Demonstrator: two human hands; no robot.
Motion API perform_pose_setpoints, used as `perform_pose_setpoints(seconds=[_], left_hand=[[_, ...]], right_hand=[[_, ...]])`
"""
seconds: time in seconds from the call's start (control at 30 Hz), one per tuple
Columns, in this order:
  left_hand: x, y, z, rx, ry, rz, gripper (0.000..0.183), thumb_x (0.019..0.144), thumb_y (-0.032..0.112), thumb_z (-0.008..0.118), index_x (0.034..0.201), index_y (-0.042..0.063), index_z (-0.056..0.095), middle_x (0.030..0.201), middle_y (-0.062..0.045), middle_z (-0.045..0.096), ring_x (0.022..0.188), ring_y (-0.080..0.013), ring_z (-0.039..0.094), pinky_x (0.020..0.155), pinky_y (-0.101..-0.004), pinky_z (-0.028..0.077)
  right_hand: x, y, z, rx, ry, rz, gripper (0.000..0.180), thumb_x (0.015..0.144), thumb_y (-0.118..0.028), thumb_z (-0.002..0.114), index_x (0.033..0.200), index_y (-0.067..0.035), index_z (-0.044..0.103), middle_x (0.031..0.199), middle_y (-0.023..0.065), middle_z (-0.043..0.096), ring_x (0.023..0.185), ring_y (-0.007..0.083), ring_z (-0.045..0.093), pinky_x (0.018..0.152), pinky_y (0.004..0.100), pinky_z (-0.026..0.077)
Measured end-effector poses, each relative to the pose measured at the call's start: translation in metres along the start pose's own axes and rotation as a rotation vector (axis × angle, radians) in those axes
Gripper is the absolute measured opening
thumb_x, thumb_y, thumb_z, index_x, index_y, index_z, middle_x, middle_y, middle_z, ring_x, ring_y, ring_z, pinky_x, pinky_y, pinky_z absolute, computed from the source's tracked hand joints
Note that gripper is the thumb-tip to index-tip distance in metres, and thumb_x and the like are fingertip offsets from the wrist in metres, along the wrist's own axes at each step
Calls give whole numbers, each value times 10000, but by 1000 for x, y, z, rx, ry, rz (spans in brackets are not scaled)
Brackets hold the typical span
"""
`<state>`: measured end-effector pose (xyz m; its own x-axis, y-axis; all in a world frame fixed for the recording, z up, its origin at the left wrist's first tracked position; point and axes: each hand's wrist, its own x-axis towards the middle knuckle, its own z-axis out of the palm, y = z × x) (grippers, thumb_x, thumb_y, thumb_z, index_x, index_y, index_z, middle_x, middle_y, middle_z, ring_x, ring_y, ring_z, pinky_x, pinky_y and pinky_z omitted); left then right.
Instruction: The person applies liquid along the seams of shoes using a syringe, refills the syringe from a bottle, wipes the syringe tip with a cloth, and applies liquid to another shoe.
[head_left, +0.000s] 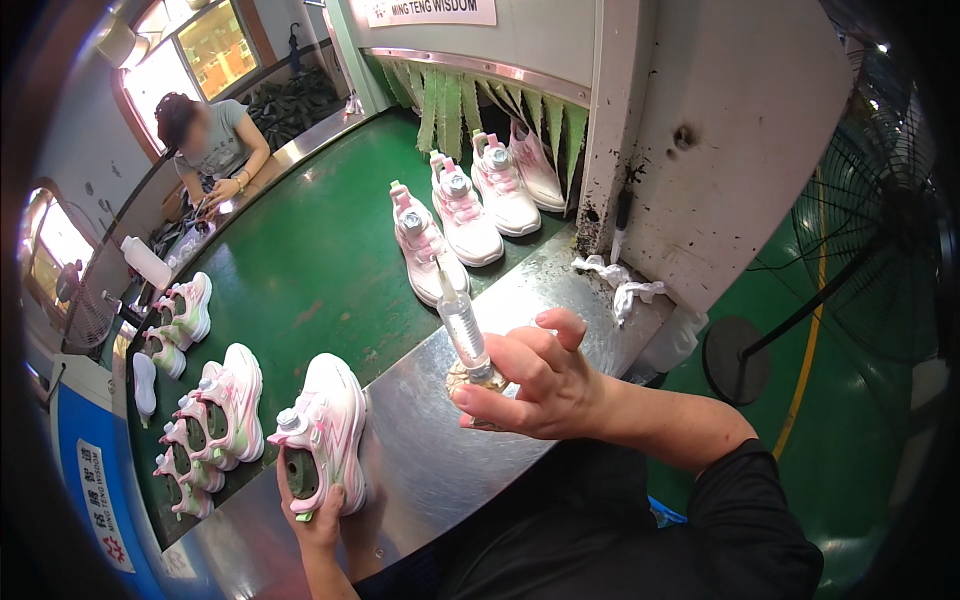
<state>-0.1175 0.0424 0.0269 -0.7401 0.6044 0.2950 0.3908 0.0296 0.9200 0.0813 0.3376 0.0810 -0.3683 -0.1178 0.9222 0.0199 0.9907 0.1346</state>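
My left hand (319, 517) grips a white and pink sneaker (330, 420) by its heel end, tilted over the steel edge of the table. A green shoe last (302, 472) fills the sneaker's opening, and a grey dial (288, 420) sits on its tongue. In my right hand (540, 382) is a clear syringe (463, 326), its needle pointing up and away from me. A crusted tan lump (476, 379) surrounds the syringe's lower end, partly hidden by my fingers. The syringe and the held sneaker are well apart.
Several like sneakers (424, 240) stand on the green conveyor belt (307, 225) beside a curtain of green strips (450, 105). More sneakers (232, 405) line the left side. White rags (619, 285) lie on the steel ledge (420, 420). Across the belt sits a person (217, 142); a fan (885, 202) stands right.
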Motion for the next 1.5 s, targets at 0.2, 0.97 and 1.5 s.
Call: perform_pose_setpoints(seconds=[0.2, 0.97, 1.5], left_hand=[[0, 1, 1, 9, 7, 1, 927, 696, 239, 758, 1429, -74, 285, 1332, -192, 484, 1223, -262, 488, 1056, -377, 352], [-28, 15, 19, 127, -94, -53, 937, 722, 102, 706, 1491, 19, 177, 1358, -136, 394, 1227, -241, 467, 1014, -349, 387], [120, -55, -8, -176, -215, -698, 333, 988, 322, 440, 959, 15, 566, 785, -59, 614, 729, -154, 645, 715, -305, 525]], right_hand=[[0, -2, 1, 0, -8, 1, 535, 819, -156, 644, 1307, -285, 467, 1122, 23, 517, 879, 114, 501, 1049, 420, 203], [-75, 12, -80, 1143, -709, 1189, 1200, 601, -345, 909, 1490, -83, 147, 1432, 122, 297, 1282, 246, 358, 1022, 372, 356], [-50, 55, -102, 401, -1248, 489, 938, 586, -430, 849, 1309, -10, 423, 1043, 152, 511, 942, 323, 535, 836, 388, 466]])
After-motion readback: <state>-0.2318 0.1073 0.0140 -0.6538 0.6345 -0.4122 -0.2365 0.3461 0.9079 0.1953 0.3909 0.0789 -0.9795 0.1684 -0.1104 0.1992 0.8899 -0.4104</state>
